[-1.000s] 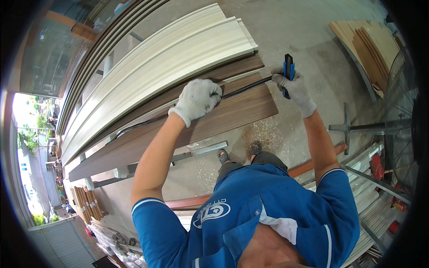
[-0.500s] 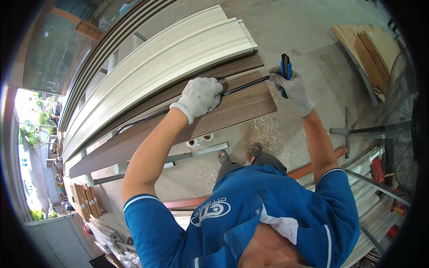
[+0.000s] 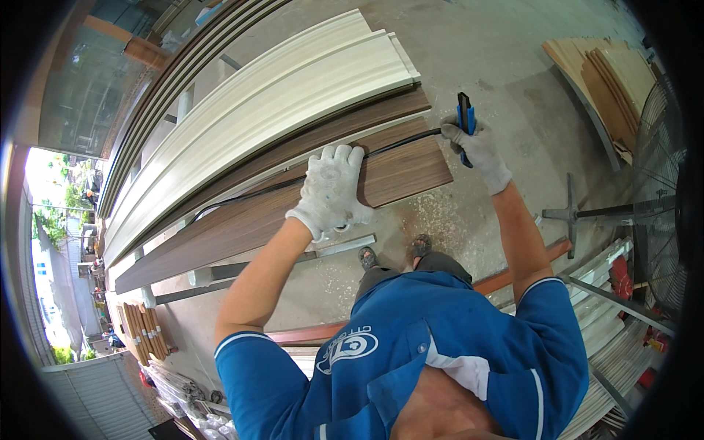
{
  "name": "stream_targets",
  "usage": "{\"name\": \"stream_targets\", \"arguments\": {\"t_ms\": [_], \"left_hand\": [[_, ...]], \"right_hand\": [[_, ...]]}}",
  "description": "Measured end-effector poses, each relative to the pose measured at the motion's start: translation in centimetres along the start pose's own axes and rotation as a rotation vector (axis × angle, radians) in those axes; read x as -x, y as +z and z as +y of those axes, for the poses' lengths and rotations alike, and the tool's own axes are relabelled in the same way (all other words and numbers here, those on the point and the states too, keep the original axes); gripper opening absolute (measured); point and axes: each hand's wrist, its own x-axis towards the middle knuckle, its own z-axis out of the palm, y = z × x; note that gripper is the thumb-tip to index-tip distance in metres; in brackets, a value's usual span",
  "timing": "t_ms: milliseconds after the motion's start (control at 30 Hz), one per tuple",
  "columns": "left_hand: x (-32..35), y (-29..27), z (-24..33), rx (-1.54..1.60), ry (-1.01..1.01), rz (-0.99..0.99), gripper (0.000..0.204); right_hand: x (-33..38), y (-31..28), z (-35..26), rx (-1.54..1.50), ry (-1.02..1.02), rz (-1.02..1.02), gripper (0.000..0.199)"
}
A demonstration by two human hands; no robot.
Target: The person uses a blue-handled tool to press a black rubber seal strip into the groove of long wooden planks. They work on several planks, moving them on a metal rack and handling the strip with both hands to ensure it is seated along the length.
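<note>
My left hand, in a white glove, lies flat with fingers together and thumb out on the dark brown wood-grain plank. Under its fingers passes a thin black strip, running lengthwise along the plank. Off the plank's right end, my right hand, in a grey-white glove, is closed round a blue and black utility knife held upright. The strip's right end meets the fingers of that hand; whether they pinch it is hard to make out. The knife's blade cannot be made out.
Cream ribbed panels lie stacked beyond the plank, on a rack. Brown boards lie at the far right, near a large black fan on a stand. Long pale profiles are stacked at my right. Bundled brown pieces stand at left.
My left hand has gone from curled over the strip to flattened on the plank, shifting slightly nearer me. My right hand, with the knife, has barely moved.
</note>
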Motion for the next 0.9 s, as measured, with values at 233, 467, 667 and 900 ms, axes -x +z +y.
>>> {"name": "stream_targets", "arguments": {"t_ms": [233,467,667,900], "left_hand": [[-0.5,1.1,-0.5,0.151,0.018,0.121,0.097],[0.2,0.7,2.2,-0.033,-0.082,0.083,0.105],[-1.4,1.9,3.0,0.017,-0.082,0.134,0.104],[-2.4,1.8,2.0,0.06,0.008,0.121,0.096]], "right_hand": [[0.2,0.1,0.0,-0.025,0.021,-0.005,0.024],[0.7,0.4,-0.5,0.01,-0.003,0.024,0.018],[0.9,0.3,-0.7,0.019,0.027,0.021,0.016],[0.9,0.0,-0.7,-0.003,0.024,-0.002,0.017]]}}
